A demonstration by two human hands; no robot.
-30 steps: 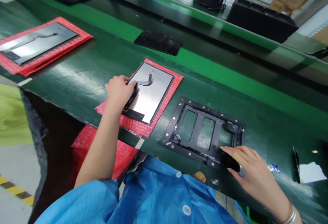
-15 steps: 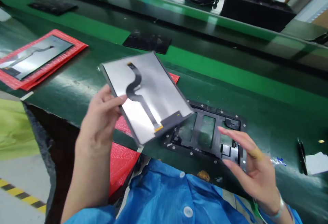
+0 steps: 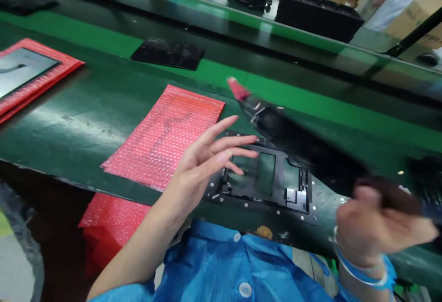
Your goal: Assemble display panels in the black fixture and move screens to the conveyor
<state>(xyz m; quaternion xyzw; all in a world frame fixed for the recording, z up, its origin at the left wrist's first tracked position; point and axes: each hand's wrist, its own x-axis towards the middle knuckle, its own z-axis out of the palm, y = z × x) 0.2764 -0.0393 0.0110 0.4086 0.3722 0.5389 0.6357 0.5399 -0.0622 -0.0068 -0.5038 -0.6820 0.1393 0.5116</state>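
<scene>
While my left hand [image 3: 207, 157] hangs open with its fingers spread above the near-left corner of the black frame [image 3: 265, 180], my right hand [image 3: 376, 228] is closed around one end of a dark panel [image 3: 293, 131]. This panel is strongly blurred, so I cannot tell which face is up; it slants over the far side of the frame, with a small red tip [image 3: 236, 88] at its far end.

Everything lies on a long table [image 3: 86, 108] with a shiny dark green surface and a brighter green stripe [image 3: 311, 97] along it. The frame lies flat close to the near edge. Just to its left is a red bubble sheet [image 3: 165, 136] with nothing on it. At the far left edge, a second red sheet carries a grey panel [image 3: 20, 69]. A black flat piece [image 3: 167, 53] lies further back, near the stripe. Under the near edge of the table I see more red bubble wrap [image 3: 110, 228].

Behind the table stand a black tray [image 3: 317, 16] and brown cardboard boxes [image 3: 414, 21].
</scene>
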